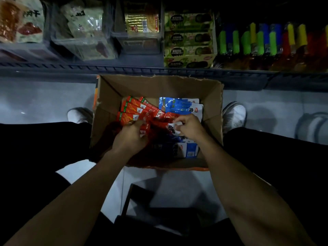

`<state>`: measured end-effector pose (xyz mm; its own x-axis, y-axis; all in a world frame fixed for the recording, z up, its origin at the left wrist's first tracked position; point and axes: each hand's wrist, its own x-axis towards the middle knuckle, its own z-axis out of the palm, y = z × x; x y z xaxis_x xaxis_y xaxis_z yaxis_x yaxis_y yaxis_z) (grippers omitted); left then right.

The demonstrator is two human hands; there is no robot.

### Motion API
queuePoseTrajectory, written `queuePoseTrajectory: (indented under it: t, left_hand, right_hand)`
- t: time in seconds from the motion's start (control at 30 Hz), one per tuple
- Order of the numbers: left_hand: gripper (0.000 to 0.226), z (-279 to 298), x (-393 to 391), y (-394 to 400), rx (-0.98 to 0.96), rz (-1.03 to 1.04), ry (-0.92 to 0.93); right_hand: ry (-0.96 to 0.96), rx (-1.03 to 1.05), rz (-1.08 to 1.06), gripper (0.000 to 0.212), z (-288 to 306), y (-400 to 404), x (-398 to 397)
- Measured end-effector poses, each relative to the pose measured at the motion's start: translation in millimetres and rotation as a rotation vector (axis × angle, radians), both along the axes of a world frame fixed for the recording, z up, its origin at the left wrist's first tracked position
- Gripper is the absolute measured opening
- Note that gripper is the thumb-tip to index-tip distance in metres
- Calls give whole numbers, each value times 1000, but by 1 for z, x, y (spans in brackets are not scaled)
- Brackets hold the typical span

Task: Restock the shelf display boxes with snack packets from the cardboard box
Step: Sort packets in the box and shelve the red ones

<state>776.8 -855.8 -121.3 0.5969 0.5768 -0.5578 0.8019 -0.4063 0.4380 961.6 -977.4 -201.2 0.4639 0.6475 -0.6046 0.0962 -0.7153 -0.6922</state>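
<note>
An open cardboard box [113, 89] stands on the floor between my feet, below the shelf. Inside lie several red snack packets [136, 109] fanned at the left and blue-and-white packets [179, 105] at the right and near side. My left hand [131, 135] reaches into the box with fingers curled around red packets. My right hand [190, 126] pinches the white edge of a packet in the middle of the box. On the shelf above stand clear display boxes [138, 41] and a green display box [188, 61].
The shelf edge [159, 70] runs across just beyond the box. Bright lighters [266, 41] fill the right of the shelf. My white shoes [234, 114] flank the box on pale tiles. A dark stool frame [142, 201] sits below my arms.
</note>
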Motion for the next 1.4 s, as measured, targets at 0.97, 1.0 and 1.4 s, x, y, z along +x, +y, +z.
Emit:
queuePoseTrajectory:
  t: [0.97,1.0,1.4]
  left_hand:
    - [20,19,-33,33,-156,673,-116]
    - [18,21,-36,34,-171,686,-118]
    - [23,39,-34,30,-169,731,-213]
  right_hand:
    - [-873,-487,474,64,-55,-16,-3]
    - [-885,-493,479,59,-55,-14,-2]
    - [-604,-461,436,47,-34,4,10]
